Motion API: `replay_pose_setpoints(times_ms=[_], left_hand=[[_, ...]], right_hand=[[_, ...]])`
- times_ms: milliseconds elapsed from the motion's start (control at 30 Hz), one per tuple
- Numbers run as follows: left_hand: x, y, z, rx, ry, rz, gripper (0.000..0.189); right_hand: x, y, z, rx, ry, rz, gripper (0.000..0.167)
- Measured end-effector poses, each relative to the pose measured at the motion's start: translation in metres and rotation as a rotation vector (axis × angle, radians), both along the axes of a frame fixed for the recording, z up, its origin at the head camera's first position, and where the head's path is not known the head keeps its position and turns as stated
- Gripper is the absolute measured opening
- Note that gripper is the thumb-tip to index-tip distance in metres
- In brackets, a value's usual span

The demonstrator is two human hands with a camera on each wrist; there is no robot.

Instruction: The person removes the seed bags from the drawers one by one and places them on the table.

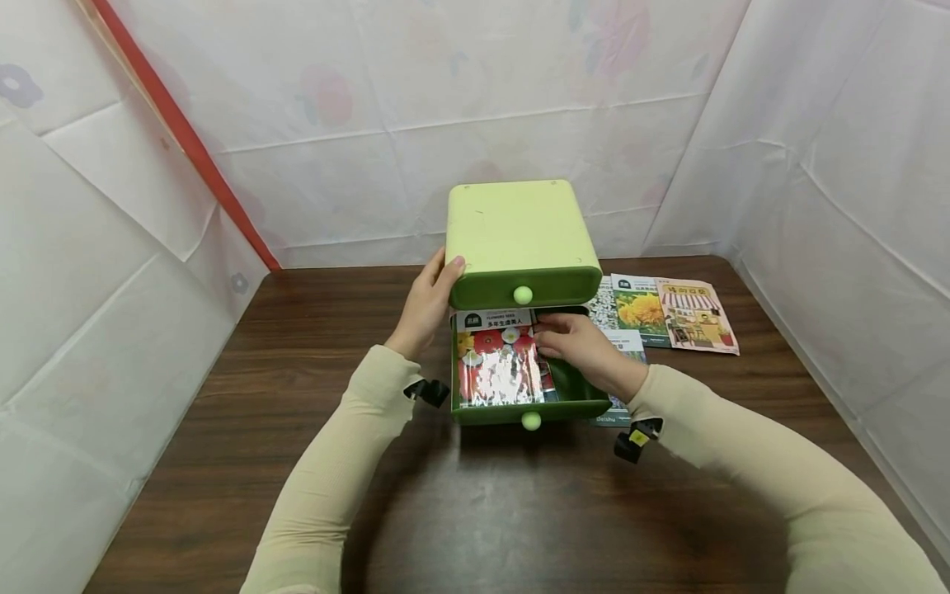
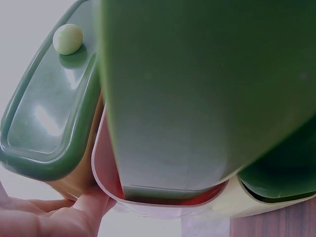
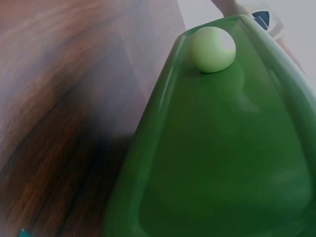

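A pale green cabinet (image 1: 519,227) with dark green drawers stands on the table. Its upper drawer (image 1: 486,289) is closed, and the drawer (image 1: 530,410) below is pulled out. Inside lies a glossy seed packet (image 1: 500,363) with red, white and yellow flowers; a second packet's edge peeks from under it. My right hand (image 1: 582,346) reaches into the drawer and pinches the packet's right edge, though glare and fingers cover part of it. With thumb on the front top corner and fingers along the side, my left hand (image 1: 425,307) rests against the cabinet's left side.
To the cabinet's right lie several more packets, among them a yellow-flower packet (image 1: 640,309) and a pink packet (image 1: 698,315) with a shop picture. One packet (image 1: 629,340) is partly under the drawer's right side. White sheeting (image 1: 297,165) hangs behind the wooden table (image 1: 319,330).
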State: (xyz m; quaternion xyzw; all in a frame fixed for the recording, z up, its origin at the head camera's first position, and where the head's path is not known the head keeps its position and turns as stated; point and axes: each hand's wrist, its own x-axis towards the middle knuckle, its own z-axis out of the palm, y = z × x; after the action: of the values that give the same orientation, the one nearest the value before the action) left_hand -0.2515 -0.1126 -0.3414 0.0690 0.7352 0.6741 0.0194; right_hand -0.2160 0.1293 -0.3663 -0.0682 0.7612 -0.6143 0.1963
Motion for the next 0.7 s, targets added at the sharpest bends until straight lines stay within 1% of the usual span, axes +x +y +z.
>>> replay_pose_setpoints(times_ms=[67, 133, 267, 367, 567, 700], left_hand=[[-0.0001, -0.0001, 0.0003, 0.001, -0.001, 0.001, 0.07], [-0.0003, -0.0003, 0.0004, 0.002, -0.002, 0.0, 0.07], [0.0001, -0.0006, 0.0001, -0.009, -0.001, -0.008, 0.069], [0.0007, -0.0003, 0.0, -0.005, -0.001, -0.009, 0.069], [0.0002, 0.0003, -0.0001, -0.002, -0.005, -0.002, 0.07], [0.0005, -0.0001, -0.0004, -0.008, -0.005, -0.004, 0.07]], right_hand=[[-0.0026, -0.0003, -0.0003, -0.05, -0.041, -0.012, 0.057], [-0.0045, -0.0008, -0.0008, -0.065, -0.075, -0.011, 0.057], [-0.0067, -0.002, -0.0021, -0.028, -0.143, -0.005, 0.059], [-0.0072, -0.0039, -0.0026, 0.0, -0.176, 0.008, 0.056], [-0.0066, -0.0078, -0.004, 0.083, -0.195, 0.044, 0.046], [-0.0052, -0.0078, -0.0045, 0.099, -0.19, 0.056, 0.041]])
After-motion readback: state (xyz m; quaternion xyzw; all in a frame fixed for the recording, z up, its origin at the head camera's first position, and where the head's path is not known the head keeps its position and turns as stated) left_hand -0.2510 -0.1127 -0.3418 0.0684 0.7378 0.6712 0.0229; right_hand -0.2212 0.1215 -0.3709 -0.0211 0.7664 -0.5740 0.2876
